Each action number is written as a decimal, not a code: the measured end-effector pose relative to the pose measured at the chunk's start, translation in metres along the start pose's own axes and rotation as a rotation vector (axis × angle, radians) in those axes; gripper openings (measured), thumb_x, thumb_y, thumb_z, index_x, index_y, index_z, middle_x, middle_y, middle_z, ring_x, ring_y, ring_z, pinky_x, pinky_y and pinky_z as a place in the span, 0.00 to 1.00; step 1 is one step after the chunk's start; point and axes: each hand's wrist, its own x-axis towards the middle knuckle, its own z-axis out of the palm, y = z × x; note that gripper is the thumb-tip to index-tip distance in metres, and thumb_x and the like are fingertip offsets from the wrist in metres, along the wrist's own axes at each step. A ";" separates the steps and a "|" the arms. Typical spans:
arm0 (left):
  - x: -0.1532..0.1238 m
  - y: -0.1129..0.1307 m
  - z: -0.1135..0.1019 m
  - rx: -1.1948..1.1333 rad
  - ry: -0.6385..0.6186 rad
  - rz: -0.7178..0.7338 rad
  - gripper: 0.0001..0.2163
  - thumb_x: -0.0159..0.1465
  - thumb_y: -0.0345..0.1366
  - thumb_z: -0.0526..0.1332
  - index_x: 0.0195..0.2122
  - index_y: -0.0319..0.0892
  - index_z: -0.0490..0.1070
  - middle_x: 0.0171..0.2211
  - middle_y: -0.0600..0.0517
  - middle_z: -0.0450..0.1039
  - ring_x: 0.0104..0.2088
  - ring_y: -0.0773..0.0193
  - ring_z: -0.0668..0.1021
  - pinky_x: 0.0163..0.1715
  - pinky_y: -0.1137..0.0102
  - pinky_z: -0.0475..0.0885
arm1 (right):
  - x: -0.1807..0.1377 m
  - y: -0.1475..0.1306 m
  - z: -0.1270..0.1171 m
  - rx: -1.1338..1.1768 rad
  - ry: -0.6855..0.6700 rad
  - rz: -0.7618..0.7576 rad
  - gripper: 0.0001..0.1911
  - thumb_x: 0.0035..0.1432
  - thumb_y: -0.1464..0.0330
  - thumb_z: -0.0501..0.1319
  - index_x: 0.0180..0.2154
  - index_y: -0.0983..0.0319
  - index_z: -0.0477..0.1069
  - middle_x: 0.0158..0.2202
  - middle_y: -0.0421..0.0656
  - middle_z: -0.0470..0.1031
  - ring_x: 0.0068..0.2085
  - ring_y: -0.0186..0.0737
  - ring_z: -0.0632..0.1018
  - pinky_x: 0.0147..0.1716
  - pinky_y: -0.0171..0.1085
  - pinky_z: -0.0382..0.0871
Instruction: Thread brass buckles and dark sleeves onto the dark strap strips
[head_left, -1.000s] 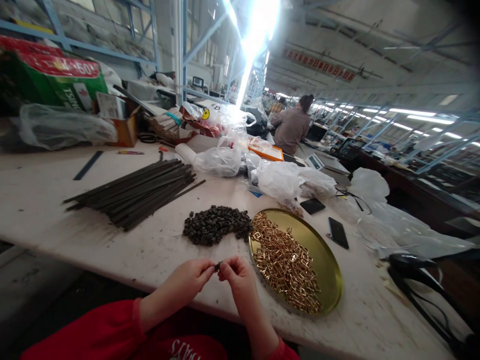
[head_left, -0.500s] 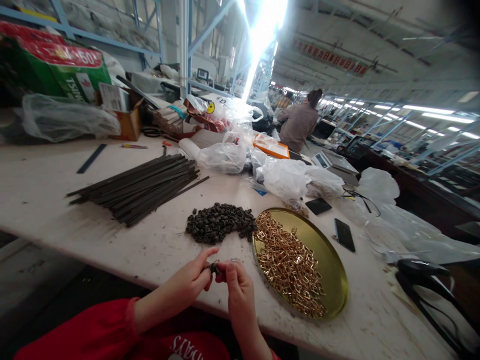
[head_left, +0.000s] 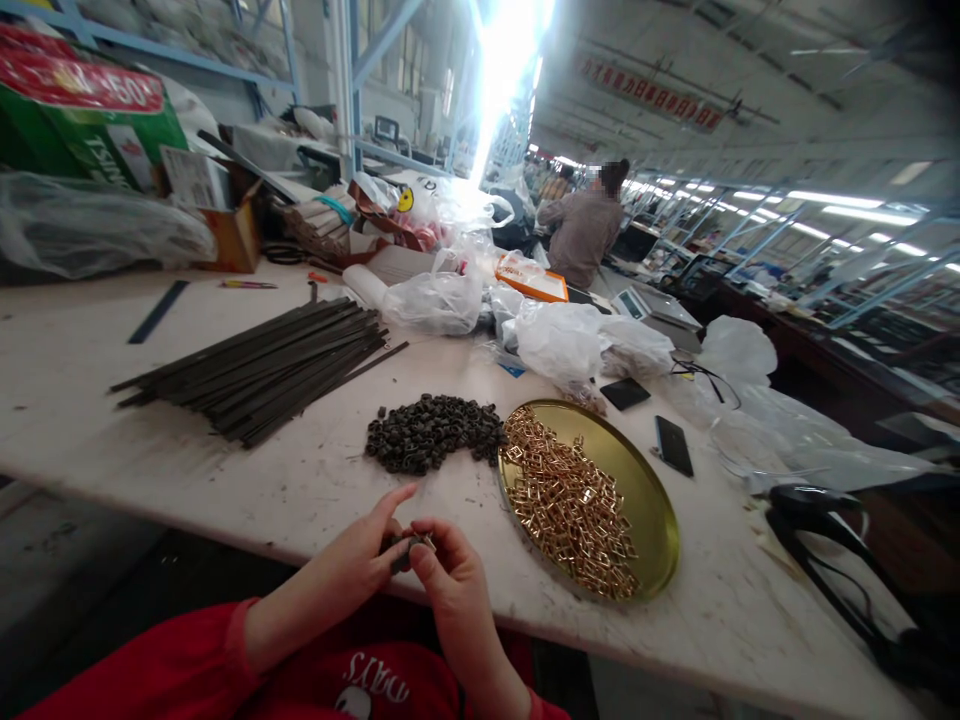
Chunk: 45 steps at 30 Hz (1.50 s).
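Observation:
Close together at the table's front edge, my two hands meet around a small dark strap piece. My left hand pinches it, the index finger stretched out above. Thumb and fingers of my right hand are closed on its other side, where a small shiny bit shows; whether that is a metal buckle I cannot tell. Beyond the hands lies a pile of small dark loops. To the right, many small gold-coloured rectangular buckles cover the left part of a round gold tray.
Long dark strips lie in a bundle at left, near a dark flat bar. Plastic bags line the back. Two dark flat objects, one a phone, lie behind the tray. A person is farther off.
My right hand has moved left and turned in, its thumb now over the dark piece. The whole view has shifted slightly, so the table things appear a little farther left and higher.

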 end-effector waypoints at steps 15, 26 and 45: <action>-0.022 0.016 -0.008 -0.205 -0.252 0.027 0.19 0.56 0.35 0.56 0.49 0.40 0.59 0.41 0.48 0.73 0.40 0.60 0.75 0.42 0.68 0.68 | -0.007 0.006 -0.021 -0.323 -0.054 0.003 0.08 0.54 0.62 0.56 0.30 0.61 0.62 0.21 0.33 0.59 0.22 0.29 0.61 0.21 0.30 0.55; -0.022 -0.001 -0.013 -0.397 -0.291 -0.228 0.14 0.55 0.44 0.60 0.36 0.38 0.67 0.27 0.55 0.72 0.25 0.69 0.72 0.25 0.75 0.65 | -0.017 0.010 -0.016 -0.378 -0.034 -0.070 0.09 0.58 0.62 0.53 0.32 0.61 0.64 0.23 0.37 0.65 0.24 0.32 0.65 0.22 0.31 0.60; -0.023 0.000 -0.004 -0.374 -0.324 -0.201 0.15 0.53 0.41 0.58 0.39 0.39 0.63 0.28 0.55 0.70 0.26 0.67 0.71 0.28 0.73 0.65 | -0.021 0.018 -0.027 -0.698 -0.156 -0.140 0.06 0.59 0.67 0.49 0.32 0.60 0.62 0.26 0.38 0.63 0.27 0.35 0.65 0.27 0.33 0.58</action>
